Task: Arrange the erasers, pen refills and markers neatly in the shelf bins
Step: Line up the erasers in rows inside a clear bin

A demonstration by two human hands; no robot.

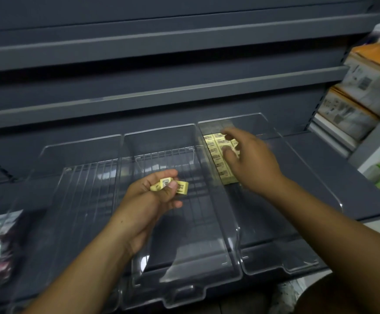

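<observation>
Over the right clear plastic bin (275, 234), my loose-fingered right hand (254, 164) needed to square small yellow erasers (216, 157) flush; left hand (148, 200) clutched spares (180, 186).

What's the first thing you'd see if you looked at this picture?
The yellow erasers packed in rows along the left side of the right bin, with the right hand spread over them. Next, the left hand gripping a few more erasers over the clear middle bin.

I see yellow erasers (220, 160) packed flat in rows in the right bin (302, 252); loose erasers (170, 185) are held above the middle bin (184, 282).
</observation>
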